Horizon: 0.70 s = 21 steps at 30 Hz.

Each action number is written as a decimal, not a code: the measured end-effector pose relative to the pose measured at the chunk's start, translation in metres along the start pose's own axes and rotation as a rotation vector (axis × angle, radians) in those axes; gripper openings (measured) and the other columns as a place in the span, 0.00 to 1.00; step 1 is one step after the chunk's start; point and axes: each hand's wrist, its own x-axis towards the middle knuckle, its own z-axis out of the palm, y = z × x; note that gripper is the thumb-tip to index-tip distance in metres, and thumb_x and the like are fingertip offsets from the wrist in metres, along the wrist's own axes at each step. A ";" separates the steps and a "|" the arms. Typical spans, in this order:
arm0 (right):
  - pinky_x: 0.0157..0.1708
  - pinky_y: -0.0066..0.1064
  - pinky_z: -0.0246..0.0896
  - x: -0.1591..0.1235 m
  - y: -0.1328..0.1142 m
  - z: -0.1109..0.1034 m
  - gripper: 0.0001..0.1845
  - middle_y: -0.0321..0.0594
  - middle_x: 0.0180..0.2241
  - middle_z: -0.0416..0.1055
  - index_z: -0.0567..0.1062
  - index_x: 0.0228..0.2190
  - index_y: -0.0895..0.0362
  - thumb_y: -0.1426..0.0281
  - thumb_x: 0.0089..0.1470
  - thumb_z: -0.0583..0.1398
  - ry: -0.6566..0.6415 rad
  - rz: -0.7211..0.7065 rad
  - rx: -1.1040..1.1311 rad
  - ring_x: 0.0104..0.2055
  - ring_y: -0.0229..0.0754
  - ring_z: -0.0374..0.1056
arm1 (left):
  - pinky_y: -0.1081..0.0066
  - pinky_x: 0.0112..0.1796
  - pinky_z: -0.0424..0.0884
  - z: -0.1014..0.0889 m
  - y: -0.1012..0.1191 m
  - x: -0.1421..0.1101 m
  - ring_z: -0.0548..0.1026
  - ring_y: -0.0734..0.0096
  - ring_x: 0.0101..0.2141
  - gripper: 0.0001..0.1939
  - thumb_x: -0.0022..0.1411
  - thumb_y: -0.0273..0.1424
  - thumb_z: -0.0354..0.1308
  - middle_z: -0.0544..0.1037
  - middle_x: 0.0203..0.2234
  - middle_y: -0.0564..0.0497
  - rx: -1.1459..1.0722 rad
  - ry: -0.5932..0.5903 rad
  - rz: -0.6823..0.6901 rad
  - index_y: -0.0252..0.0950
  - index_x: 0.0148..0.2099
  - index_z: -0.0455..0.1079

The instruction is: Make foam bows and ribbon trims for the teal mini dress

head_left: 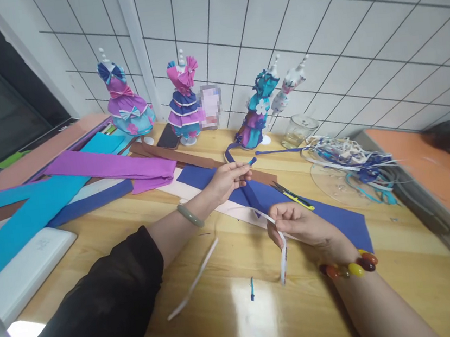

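Note:
Over the middle of the wooden table, my left hand pinches a narrow dark blue strip with a bit of teal at its tip. The strip curves up behind the fingers. Closer to me on the right, my right hand is closed on a thin white strip, whose lower end hangs down. Under both hands lie a wide blue fabric piece and a pale pink one. Yellow-handled thread snips rest on the blue fabric just beyond my right hand.
Small dress forms in coloured fabric stand along the tiled wall, near a glass jar. Scrap strips pile up at right. Purple and turquoise fabric, plus a white box, lie at left.

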 end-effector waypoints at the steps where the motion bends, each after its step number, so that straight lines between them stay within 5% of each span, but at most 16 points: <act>1: 0.20 0.26 0.54 0.000 0.002 -0.002 0.10 0.36 0.18 0.68 0.67 0.26 0.58 0.65 0.49 0.59 0.011 -0.026 0.041 0.18 0.34 0.62 | 0.76 0.29 0.63 0.000 0.000 0.000 0.70 0.80 0.26 0.11 0.50 0.32 0.59 0.71 0.26 0.51 -0.003 -0.007 -0.003 0.30 0.33 0.66; 8: 0.21 0.26 0.52 0.006 0.004 -0.003 0.07 0.33 0.17 0.64 0.70 0.30 0.57 0.66 0.50 0.59 0.161 -0.110 0.142 0.19 0.32 0.59 | 0.72 0.32 0.67 0.019 0.008 -0.011 0.74 0.73 0.29 0.08 0.54 0.30 0.56 0.74 0.28 0.47 0.083 -0.076 -0.094 0.30 0.35 0.63; 12: 0.20 0.25 0.49 0.010 0.006 0.000 0.08 0.32 0.17 0.62 0.72 0.30 0.58 0.66 0.50 0.58 0.245 -0.105 0.104 0.18 0.31 0.56 | 0.75 0.24 0.66 0.031 0.005 -0.019 0.72 0.76 0.22 0.07 0.56 0.31 0.52 0.74 0.26 0.49 0.302 -0.160 -0.089 0.33 0.35 0.59; 16: 0.18 0.24 0.45 0.012 0.009 0.001 0.10 0.31 0.16 0.62 0.72 0.28 0.59 0.65 0.50 0.58 0.296 -0.073 0.034 0.16 0.29 0.54 | 0.80 0.16 0.58 0.033 0.000 -0.020 0.63 0.82 0.12 0.08 0.57 0.34 0.50 0.69 0.16 0.56 0.590 -0.081 -0.025 0.34 0.36 0.59; 21: 0.17 0.24 0.41 0.013 0.008 0.001 0.12 0.30 0.16 0.59 0.72 0.29 0.60 0.63 0.50 0.58 0.342 -0.045 -0.036 0.15 0.29 0.51 | 0.81 0.18 0.56 0.029 0.006 -0.014 0.60 0.83 0.14 0.05 0.56 0.31 0.50 0.61 0.12 0.60 0.601 0.014 0.055 0.33 0.33 0.60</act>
